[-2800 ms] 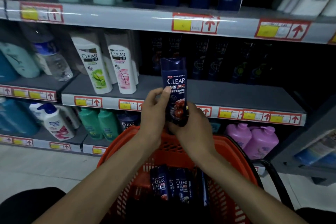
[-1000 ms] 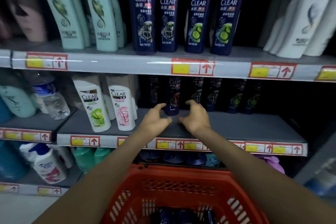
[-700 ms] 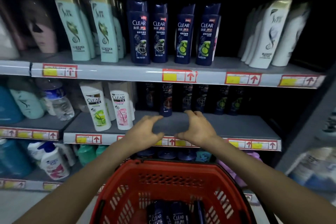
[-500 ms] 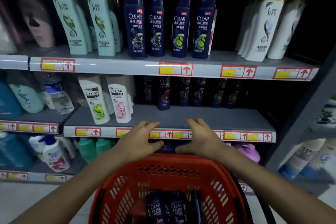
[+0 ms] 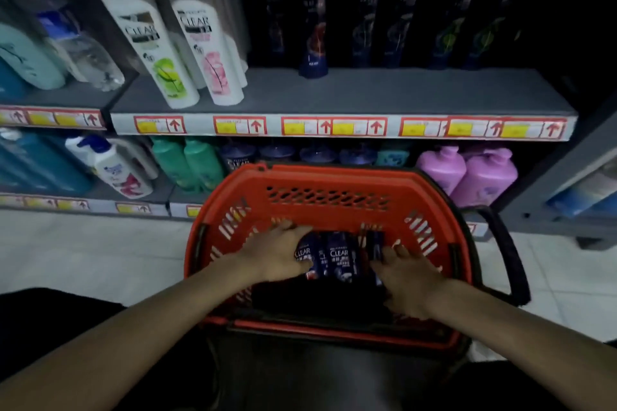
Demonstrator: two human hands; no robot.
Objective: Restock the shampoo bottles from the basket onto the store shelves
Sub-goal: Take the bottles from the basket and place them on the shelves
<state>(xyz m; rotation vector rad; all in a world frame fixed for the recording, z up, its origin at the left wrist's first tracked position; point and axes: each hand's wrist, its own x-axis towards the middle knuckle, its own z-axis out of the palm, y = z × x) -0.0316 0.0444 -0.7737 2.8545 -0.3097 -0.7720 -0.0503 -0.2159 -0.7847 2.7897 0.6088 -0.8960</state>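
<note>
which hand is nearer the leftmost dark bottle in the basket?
Left. The left hand touches the leftmost dark bottle at its left edge; the right hand is beyond the other bottles, on the row's right side.

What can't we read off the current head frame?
Head view:
- Count of dark blue CLEAR shampoo bottles in the red plastic basket: left grip, right grip and shadow cover some.
- Left grip: holding or just touching a bottle, blurred.
- Dark bottles at the grey shelf back: labels lost in darkness.
- Yellow price tags: print blurred.
</note>
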